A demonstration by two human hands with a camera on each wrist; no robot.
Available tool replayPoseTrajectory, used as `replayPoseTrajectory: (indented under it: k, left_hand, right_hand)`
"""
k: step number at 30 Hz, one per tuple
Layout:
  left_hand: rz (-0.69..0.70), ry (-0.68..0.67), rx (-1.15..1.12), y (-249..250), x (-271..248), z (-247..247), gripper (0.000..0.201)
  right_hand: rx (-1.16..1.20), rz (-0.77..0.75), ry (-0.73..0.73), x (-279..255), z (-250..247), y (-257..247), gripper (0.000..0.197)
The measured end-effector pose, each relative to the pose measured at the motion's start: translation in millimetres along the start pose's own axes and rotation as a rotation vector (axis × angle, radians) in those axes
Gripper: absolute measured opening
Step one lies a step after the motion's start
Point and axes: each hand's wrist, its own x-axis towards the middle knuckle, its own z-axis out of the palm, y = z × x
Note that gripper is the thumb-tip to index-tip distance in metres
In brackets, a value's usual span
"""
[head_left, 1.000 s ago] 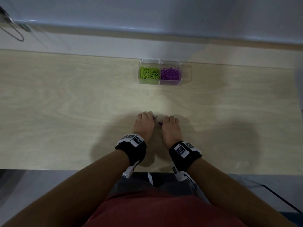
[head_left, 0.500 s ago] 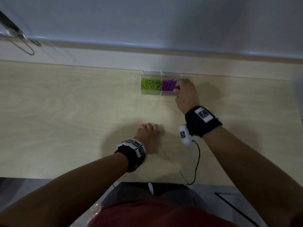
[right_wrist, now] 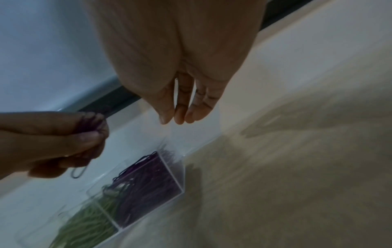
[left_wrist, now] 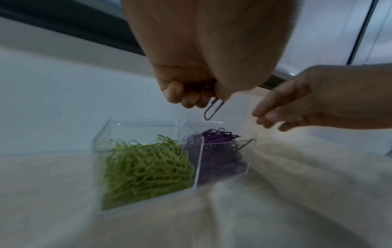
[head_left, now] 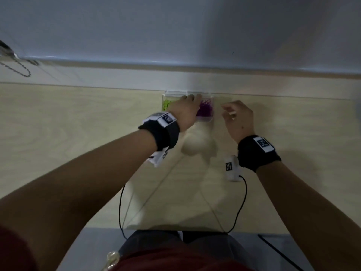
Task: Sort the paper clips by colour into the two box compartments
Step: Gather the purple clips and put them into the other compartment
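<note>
A clear two-compartment box [head_left: 212,106] [left_wrist: 97,151] [right_wrist: 174,177] stands at the table's far edge. Green clips [head_left: 166,104] [left_wrist: 146,169] [right_wrist: 84,223] fill its left half, purple clips [head_left: 205,110] [left_wrist: 220,157] [right_wrist: 146,181] its right half. My left hand [head_left: 187,108] [left_wrist: 199,94] [right_wrist: 63,142] hovers over the box with curled fingers pinching purple paper clips [left_wrist: 214,109] [right_wrist: 78,172], one dangling above the purple compartment. My right hand [head_left: 234,116] [right_wrist: 180,114] [left_wrist: 297,107] hangs just right of the box, fingers relaxed and together, holding nothing.
The pale wooden table [head_left: 78,153] ends at a low white ledge [head_left: 97,77] by the wall behind the box. Black cables [head_left: 240,202] run from the wrist cameras across the near table edge. A metal chain [head_left: 19,69] lies at far left.
My left hand has risen from the near table and travelled to the box with purple clips. My right hand has drawn off the purple compartment to the right, empty.
</note>
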Motion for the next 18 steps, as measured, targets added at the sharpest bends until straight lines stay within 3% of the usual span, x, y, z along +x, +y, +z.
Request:
replayPoseTrajectory:
  k: [5,9,11,12,15,16,18]
  left_hand:
    - [0.015,-0.098,0.075,-3.9,40.9,10.3,0.04]
    - [0.003,0.149,-0.164,-30.0,27.9,10.3,0.036]
    - [-0.122,0.286,-0.25,-49.0,17.4,7.7,0.029]
    - [-0.23,0.33,-0.264,-60.7,14.0,9.7,0.028]
    - [-0.577,0.329,-0.339,-85.9,10.7,12.0,0.044]
    - [-0.641,0.274,-0.387,-90.4,11.4,12.8,0.053]
    - [-0.686,0.166,-0.514,-90.1,11.9,13.8,0.061]
  right_hand:
    - [0.105,0.144,0.003,8.9,-9.3,23.1,0.014]
    - [0.279,0.333,-0.14,31.2,2.2,22.2,0.014]
    - [0.38,0.447,-0.166,45.6,13.0,14.5,0.024]
    - [0.399,0.484,-0.164,54.3,19.6,12.4,0.041]
    - [0.399,0.519,-0.211,78.0,37.7,11.7,0.07]
    - [0.398,0.532,-0.221,84.4,43.7,16.2,0.069]
    - [0.441,0.586,-0.187,89.0,47.6,17.9,0.049]
